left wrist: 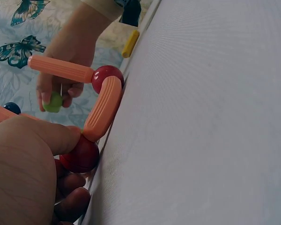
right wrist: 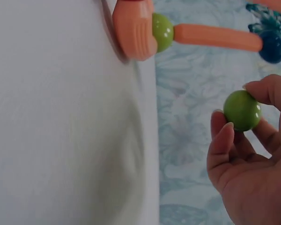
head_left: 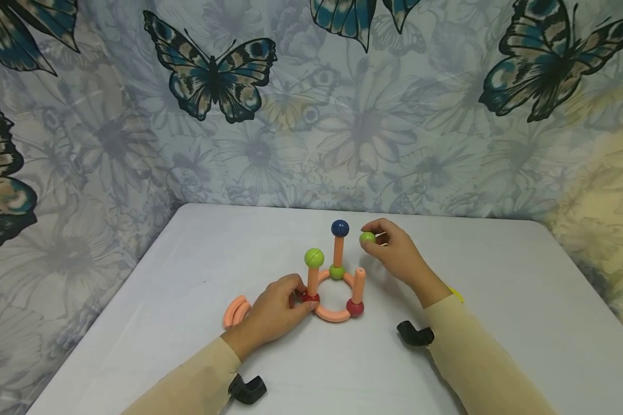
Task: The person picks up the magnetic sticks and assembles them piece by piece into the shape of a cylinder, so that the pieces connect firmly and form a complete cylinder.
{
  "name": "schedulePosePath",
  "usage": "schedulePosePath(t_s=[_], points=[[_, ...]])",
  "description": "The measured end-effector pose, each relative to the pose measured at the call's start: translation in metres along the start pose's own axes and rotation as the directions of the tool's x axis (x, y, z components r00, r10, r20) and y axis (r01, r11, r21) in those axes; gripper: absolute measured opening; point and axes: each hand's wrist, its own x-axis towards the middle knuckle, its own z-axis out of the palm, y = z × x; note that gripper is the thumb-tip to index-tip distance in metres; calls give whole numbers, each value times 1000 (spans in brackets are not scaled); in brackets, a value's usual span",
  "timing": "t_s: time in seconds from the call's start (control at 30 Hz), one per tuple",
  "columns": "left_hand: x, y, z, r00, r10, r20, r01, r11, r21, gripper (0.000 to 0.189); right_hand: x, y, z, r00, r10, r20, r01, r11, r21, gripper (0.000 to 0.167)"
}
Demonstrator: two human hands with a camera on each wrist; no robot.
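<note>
A ring of curved orange rods (head_left: 333,316) joined by balls lies on the table, with straight orange rods standing up from the balls. My left hand (head_left: 274,308) grips the red ball (left wrist: 82,157) at the ring's left. Above it, an upright rod carries a green ball (head_left: 314,257). At the back, another rod is topped by a dark blue ball (head_left: 340,228). The right-hand rod (head_left: 359,285) stands on a second red ball (head_left: 355,308), its top end bare. Raised beside the blue ball, my right hand (head_left: 401,253) pinches a loose green ball (right wrist: 242,110) between thumb and fingers.
Curved orange pieces (head_left: 235,311) lie together left of my left wrist. A yellow piece (left wrist: 130,44) is partly hidden behind the right forearm. The white table (head_left: 197,248) ends at a wall hung with butterfly-print cloth (head_left: 311,144). Black mounts (head_left: 415,334) sit at both wrists.
</note>
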Motion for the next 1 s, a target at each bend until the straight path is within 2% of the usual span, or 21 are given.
schedulePosePath(t_s=[0.2, 0.33, 0.53, 0.77, 1.0], points=[[0, -1, 0, 999, -26, 21, 25, 1000, 17, 20, -22, -16, -15, 997, -68, 19, 68, 998, 0, 29], [0, 0, 0, 999, -26, 26, 25, 999, 26, 21, -34, -26, -25, 991, -128, 36, 126, 991, 49, 27], [1, 1, -1, 1000, -11, 14, 11, 1000, 25, 22, -45, -42, -36, 974, -204, 103, 191, 974, 126, 26], [0, 1, -1, 1000, -18, 12, 18, 1000, 11, 23, -52, -51, -37, 953, -257, 163, 232, 960, 157, 26], [-1, 1, -2, 1000, -16, 13, 16, 1000, 12, 22, -52, -49, -30, 935, -275, 225, 251, 959, 131, 30]])
